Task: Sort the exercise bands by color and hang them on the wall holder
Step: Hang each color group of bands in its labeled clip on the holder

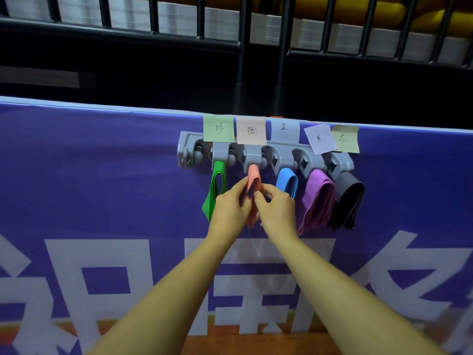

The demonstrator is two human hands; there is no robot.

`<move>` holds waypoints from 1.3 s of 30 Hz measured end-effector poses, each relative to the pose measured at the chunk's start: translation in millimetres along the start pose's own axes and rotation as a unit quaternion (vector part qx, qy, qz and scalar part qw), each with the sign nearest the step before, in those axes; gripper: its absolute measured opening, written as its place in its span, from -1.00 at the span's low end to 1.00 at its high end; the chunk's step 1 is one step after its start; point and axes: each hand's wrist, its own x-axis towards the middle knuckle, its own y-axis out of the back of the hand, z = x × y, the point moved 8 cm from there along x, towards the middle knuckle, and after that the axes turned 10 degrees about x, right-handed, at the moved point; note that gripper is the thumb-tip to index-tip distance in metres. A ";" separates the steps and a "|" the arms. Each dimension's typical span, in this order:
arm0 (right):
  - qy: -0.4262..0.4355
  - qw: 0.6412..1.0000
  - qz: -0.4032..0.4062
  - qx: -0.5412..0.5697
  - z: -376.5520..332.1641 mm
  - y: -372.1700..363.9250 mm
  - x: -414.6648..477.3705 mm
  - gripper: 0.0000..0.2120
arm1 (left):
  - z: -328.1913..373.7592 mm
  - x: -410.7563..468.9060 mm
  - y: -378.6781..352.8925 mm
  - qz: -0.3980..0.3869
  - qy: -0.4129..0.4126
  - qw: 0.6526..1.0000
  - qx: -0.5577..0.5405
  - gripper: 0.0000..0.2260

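Pinching the pink band from both sides, left hand and right hand equally near, just below its hook on the grey wall holder, long axis hanging straight down

Single camera on my head, looking forward and down, close to wall holder at frame centre, my forearms entering from bottom edge

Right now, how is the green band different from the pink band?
The green band hangs loose, held by no hand; the pink band is pinched by the left hand and the right hand. The green band sits under the green note, the pink band under the pink note. Both hang from the grey holder.
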 end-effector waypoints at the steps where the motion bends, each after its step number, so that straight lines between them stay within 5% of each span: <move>1: -0.009 1.000 -0.007 -0.001 3.7 -2.3 -0.6 -0.88 | -3.5 -0.9 -3.4 -0.010 0.003 1.000 -0.009 -0.67; 17: -0.066 0.996 -0.031 -0.055 33.8 -7.5 -22.0 -0.76 | -35.2 -17.6 -31.3 -0.070 0.054 0.995 0.044 -0.71; 39: -0.092 0.994 -0.057 -0.028 61.1 -13.9 -39.9 -0.82 | -50.2 -40.3 -44.7 -0.043 0.073 0.996 0.030 -0.84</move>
